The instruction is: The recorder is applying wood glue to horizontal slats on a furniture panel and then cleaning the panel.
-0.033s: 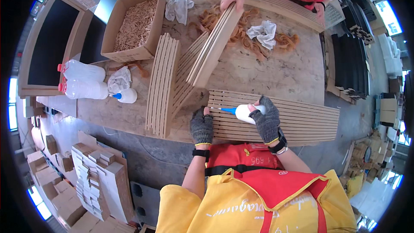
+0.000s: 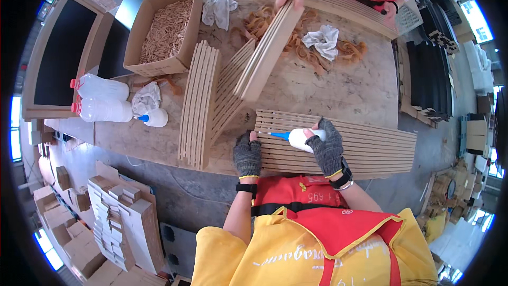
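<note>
While the right hand (image 2: 328,147) clasps the bottle (image 2: 299,140) over the slats (image 2: 370,151) just right of centre, and the left hand (image 2: 247,155) at their left end shows no clear hold, squeezing too hard could flood them.

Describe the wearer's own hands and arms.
The left hand and right hand wear dark grey knit gloves with yellow cuff edges and bare thumb tips. The left wrist has a black band; the right, a dark strap and pale bracelet. The left sleeve is yellow.
</note>
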`<state>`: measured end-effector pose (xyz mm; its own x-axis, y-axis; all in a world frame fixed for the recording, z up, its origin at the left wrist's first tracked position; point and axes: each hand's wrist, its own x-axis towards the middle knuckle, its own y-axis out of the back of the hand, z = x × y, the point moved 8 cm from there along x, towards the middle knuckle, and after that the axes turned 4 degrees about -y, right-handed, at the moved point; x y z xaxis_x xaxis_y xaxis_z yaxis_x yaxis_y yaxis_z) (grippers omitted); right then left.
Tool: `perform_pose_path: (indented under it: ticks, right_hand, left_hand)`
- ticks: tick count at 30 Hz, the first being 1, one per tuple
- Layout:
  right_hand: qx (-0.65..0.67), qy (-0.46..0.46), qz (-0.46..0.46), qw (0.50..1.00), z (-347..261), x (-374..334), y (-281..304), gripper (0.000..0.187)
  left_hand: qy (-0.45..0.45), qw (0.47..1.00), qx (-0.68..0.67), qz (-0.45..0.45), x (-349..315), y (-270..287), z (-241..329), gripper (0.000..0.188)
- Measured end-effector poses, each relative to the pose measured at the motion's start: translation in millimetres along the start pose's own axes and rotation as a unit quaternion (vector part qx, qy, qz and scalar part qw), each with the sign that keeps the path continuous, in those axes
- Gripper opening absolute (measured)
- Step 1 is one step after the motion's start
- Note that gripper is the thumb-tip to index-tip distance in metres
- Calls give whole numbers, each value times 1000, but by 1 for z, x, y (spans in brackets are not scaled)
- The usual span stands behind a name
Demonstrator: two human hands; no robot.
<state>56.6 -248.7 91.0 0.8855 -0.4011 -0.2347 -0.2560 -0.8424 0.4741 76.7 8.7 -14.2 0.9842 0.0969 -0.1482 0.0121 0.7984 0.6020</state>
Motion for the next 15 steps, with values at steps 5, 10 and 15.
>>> perform_pose_path:
  ticks: [5,10,15]
  right_hand:
    - [10,-28,-8,1000,21,0,4,40]
    - [-48,183,46,981,-20,-15,15,60]
    - [-113,184,39,976,-20,-12,3,52]
  left_hand:
    - [-23,999,9,32,1,3,2,43]
    - [-14,999,11,28,0,2,0,42]
    - [7,999,35,7,0,1,2,42]
